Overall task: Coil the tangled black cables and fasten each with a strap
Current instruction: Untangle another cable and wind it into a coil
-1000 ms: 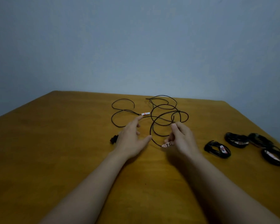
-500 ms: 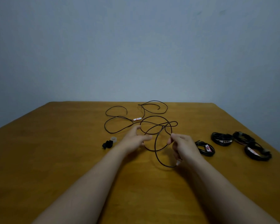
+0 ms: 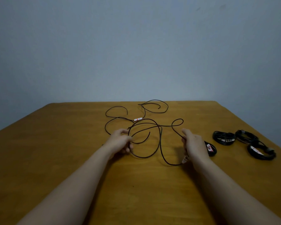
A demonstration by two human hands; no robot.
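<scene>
A thin black cable point(image 3: 160, 140) lies in loose tangled loops across the middle of the wooden table point(image 3: 55, 151). A white and red tag point(image 3: 138, 119) sits on it farther back. My left hand point(image 3: 120, 140) grips a loop of the cable at its left side. My right hand point(image 3: 194, 146) pinches another stretch of it to the right, and a white label point(image 3: 185, 159) at the cable's end shows under that hand's palm.
Several coiled and strapped black cables lie to the right: one point(image 3: 211, 148) partly behind my right hand, one point(image 3: 224, 138) beyond it, two more point(image 3: 259, 150) near the table's right edge. A blue-grey wall stands behind the table.
My hands have moved apart, pulling the cable's loops wider: the left hand closed round a loop and the right drew its stretch to the right. The small black item left of my left hand is hidden.
</scene>
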